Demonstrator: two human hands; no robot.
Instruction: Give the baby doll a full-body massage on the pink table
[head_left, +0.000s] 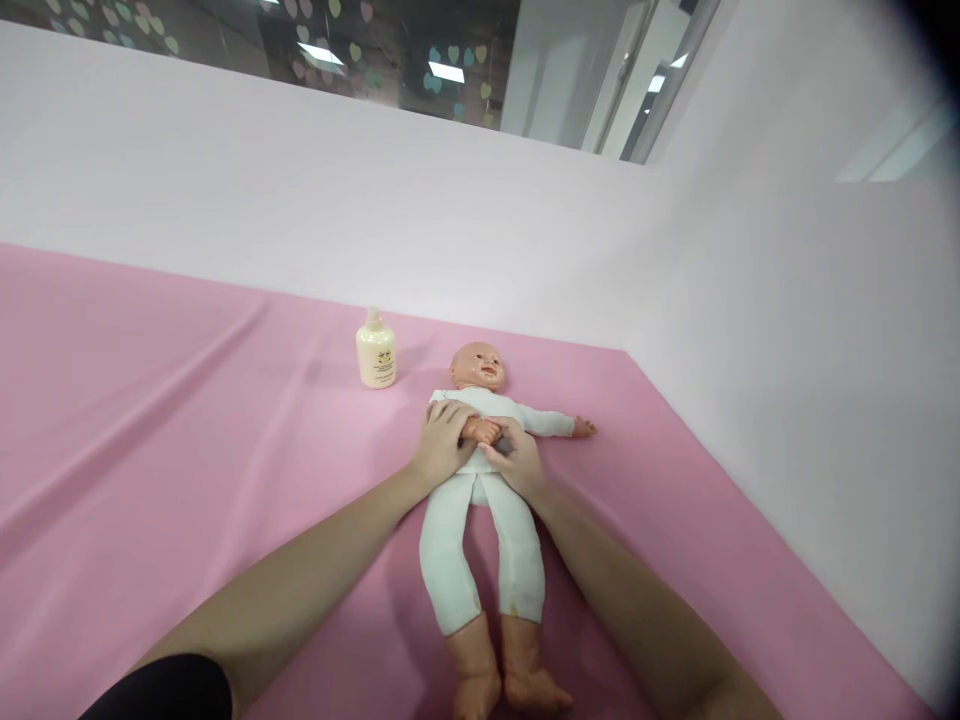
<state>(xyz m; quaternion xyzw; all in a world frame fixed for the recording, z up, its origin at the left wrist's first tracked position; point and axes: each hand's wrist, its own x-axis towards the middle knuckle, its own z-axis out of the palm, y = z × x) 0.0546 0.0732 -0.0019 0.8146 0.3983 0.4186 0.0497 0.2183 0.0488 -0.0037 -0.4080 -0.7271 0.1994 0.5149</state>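
Pink sheeting (187, 420) spreads across most of the head view, with long creases on the left, and on it a doll (480, 487) lies on its back, head away from the person and bare feet toward them. Its top and leggings are white; one arm stretches out to the right side, the other is bent so that its small hand (482, 430) rests over the belly. The person's left hand (445, 440) curls over that bent arm close to the wrist, fingers together. The right hand (520, 458) holds the doll's small hand from the other side, thumb and fingers set narrowly around it. A black sleeve (169, 690) shows at the left elbow. Left of the doll's head, just apart from it, a cream pump bottle (377, 360) stands upright, dark print on its front. White walls (300, 200) rise behind and on the right; above, a window (405, 60) carries pastel heart shapes (454, 54) and bright light reflections.
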